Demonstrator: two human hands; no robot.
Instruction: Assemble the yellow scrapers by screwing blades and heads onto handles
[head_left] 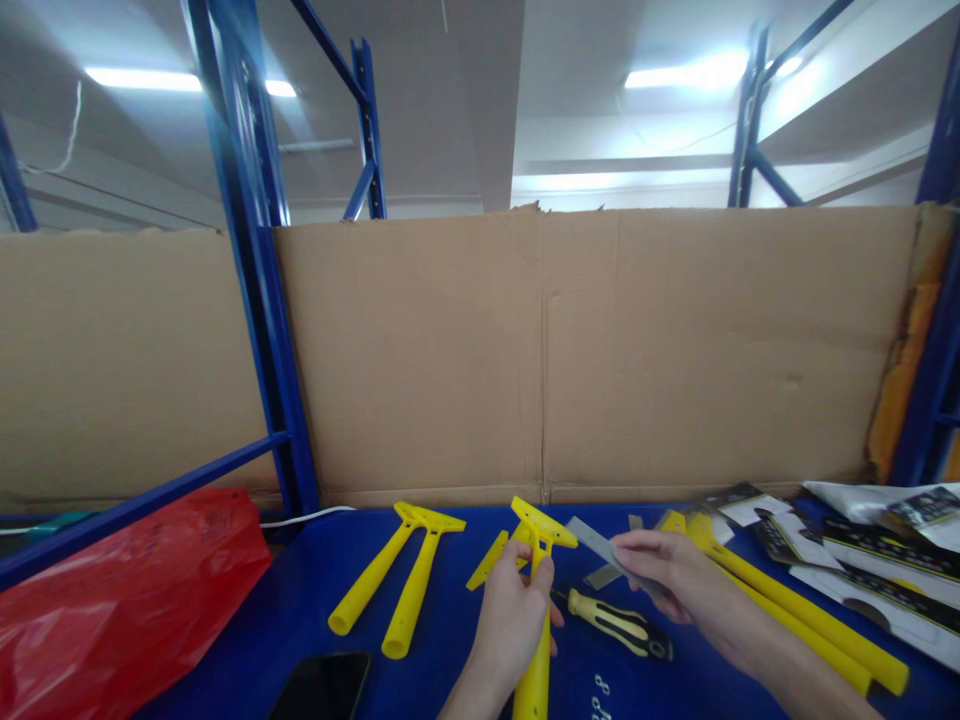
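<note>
I have the left hand [514, 605] curled around the tubular grip of a yellow T-shaped scraper handle [532, 670], upright over the blue desk [450, 620], its flat bar-like head pointing away from me. The right hand [667, 572] pinches a flat, dull grey metal strip [594, 541], its free end right by that head; whether they touch I cannot tell. Just beneath lies a screwdriver [619, 622] with a bulging cream-and-black grip, and nearer me sit tiny metal rings [601, 687]. A thin yellow plate [487, 561] lies partly behind the left hand. Two more hollow-ended scraper handles [417, 595] lie to the left, near a crinkled, glossy red plastic bag [142, 600]. Ribbed-edged brown cardboard [420, 350] walls the back.
</note>
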